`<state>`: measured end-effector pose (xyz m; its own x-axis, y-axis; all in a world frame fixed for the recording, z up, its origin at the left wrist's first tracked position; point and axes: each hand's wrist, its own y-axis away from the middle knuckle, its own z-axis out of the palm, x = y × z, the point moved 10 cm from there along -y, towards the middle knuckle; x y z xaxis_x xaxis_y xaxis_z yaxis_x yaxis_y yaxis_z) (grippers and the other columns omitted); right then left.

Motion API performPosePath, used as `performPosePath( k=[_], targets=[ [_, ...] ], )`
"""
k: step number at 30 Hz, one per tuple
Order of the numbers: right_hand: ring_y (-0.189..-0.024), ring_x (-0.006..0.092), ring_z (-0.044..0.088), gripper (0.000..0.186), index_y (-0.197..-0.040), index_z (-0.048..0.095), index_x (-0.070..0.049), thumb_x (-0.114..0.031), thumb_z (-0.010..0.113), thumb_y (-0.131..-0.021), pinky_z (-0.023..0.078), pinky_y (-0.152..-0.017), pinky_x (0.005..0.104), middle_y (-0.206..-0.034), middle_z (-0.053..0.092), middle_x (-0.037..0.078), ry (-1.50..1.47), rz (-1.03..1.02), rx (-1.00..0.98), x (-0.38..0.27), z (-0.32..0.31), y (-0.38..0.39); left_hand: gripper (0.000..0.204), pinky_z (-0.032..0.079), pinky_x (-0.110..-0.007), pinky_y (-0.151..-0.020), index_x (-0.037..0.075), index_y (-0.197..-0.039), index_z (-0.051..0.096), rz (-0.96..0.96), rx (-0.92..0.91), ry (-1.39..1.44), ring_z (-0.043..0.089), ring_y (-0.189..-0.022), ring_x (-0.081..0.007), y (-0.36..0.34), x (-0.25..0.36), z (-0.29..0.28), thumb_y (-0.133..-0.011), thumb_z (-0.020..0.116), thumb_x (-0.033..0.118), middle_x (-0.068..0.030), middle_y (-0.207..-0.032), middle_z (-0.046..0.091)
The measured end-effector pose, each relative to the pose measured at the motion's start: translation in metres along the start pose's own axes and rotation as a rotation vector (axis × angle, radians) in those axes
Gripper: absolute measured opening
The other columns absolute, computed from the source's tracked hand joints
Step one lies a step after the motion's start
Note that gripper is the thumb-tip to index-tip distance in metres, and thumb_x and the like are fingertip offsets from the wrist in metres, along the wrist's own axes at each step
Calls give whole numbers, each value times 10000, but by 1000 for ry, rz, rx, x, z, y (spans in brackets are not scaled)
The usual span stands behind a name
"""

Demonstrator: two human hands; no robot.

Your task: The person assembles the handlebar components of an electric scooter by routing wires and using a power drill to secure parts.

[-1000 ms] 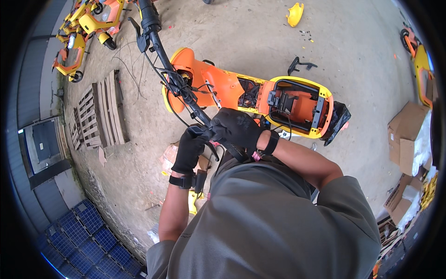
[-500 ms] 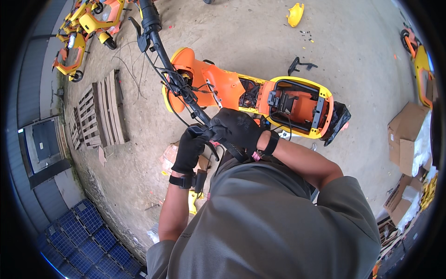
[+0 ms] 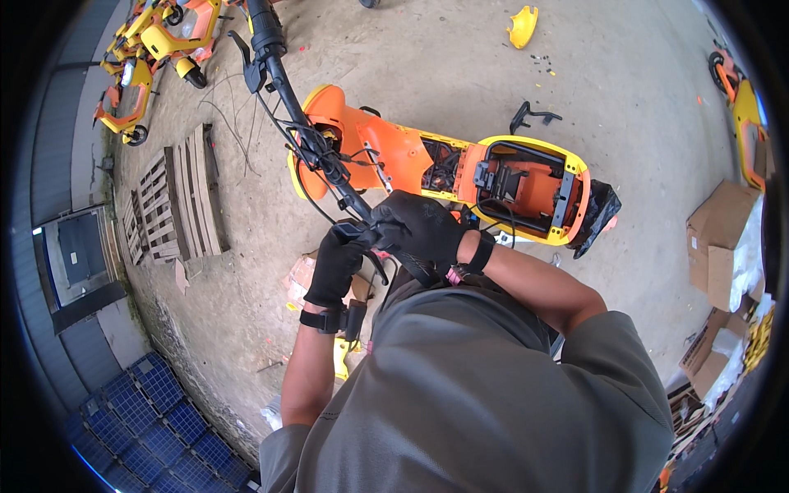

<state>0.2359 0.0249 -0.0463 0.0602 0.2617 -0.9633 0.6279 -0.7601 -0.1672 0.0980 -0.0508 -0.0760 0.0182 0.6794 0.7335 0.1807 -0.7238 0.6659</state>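
Two hands in black gloves hold the near end of a scooter's handlebar.
Closest is a gray shirt (image 3: 477,386). The left hand (image 3: 335,261) and right hand (image 3: 419,226) are side by side, both curled shut around the black handlebar (image 3: 292,105); their fingertips are hard to see. A black brake lever (image 3: 377,264) pokes out just beside them. Past the hands, the orange and yellow scooter (image 3: 394,148) is on the floor (image 3: 427,74), its seat box (image 3: 534,177) open on top. Wooden pallets (image 3: 193,189) lie off to the left. Farther away, a yellow panel (image 3: 523,26) lies on the floor, and more scooters (image 3: 168,37) crowd the top left corner.
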Motion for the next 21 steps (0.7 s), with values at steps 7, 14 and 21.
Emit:
performPosePath(
  k=[7, 14, 21],
  targets=[
    [-848, 350, 579, 189, -952, 597, -54, -180, 624, -813, 472, -748, 430, -903, 570, 160, 65, -16, -30, 2, 1, -2, 74, 293, -186, -484, 90, -932, 602, 5, 5, -2, 389, -545, -12, 0, 2, 1, -875, 636, 121, 80, -707, 513],
    [-848, 344, 601, 202, -989, 594, -36, -171, 615, -841, 482, -752, 416, -874, 594, 156, -72, 37, -11, 7, -3, -2, 93, 288, -184, -477, 82, -957, 600, 21, -18, 24, 384, -539, -12, -1, -2, -1, -900, 621, 154, 81, -689, 493],
    [-871, 285, 655, 242, -1076, 580, -12, -140, 617, -874, 510, -780, 356, -965, 656, 148, -168, 149, 111, 29, -23, 4, 217, 283, -185, -476, 58, -1002, 604, 78, -105, 142, 362, -506, -32, 6, 10, 2, -985, 519, 258, 61, -650, 442]
  ],
)
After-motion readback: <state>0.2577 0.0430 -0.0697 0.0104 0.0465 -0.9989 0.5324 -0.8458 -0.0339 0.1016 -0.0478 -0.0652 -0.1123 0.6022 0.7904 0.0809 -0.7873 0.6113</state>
